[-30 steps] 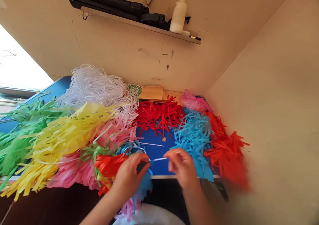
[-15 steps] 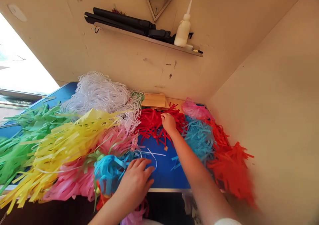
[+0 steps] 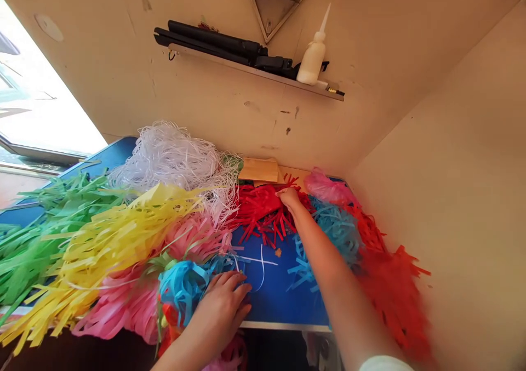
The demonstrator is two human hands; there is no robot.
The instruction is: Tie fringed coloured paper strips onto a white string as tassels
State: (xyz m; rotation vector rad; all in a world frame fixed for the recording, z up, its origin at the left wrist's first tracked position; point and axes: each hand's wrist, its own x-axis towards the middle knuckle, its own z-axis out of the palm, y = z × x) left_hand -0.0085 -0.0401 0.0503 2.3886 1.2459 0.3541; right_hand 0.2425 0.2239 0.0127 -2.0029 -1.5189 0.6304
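Observation:
At the back of the blue table (image 3: 279,300), my right hand (image 3: 289,197) pinches the edge of some red fringed tissue paper (image 3: 257,201), with thumb and fingertips together. Its cut strips spread toward me over the table top. My left hand (image 3: 225,305) lies near the front edge, palm down, fingers bent and a little apart. It rests beside a bunch of blue fringed tissue paper (image 3: 184,283) with orange strips under it. Thin white string (image 3: 262,264) lies on the table just beyond the left fingertips. What is under the left palm is hidden.
Yellow fringe (image 3: 135,223), green fringe (image 3: 61,223), pink fringe (image 3: 127,305) and a heap of white string (image 3: 172,157) cover the left side. More blue fringe (image 3: 335,228) and orange-red fringe (image 3: 394,289) hang at right. A glue bottle (image 3: 313,58) stands on the wall shelf (image 3: 246,69).
My right hand has closed on the red fringe and slightly shifted it. The left hand stays beside the blue bunch. The whole view has shifted a little.

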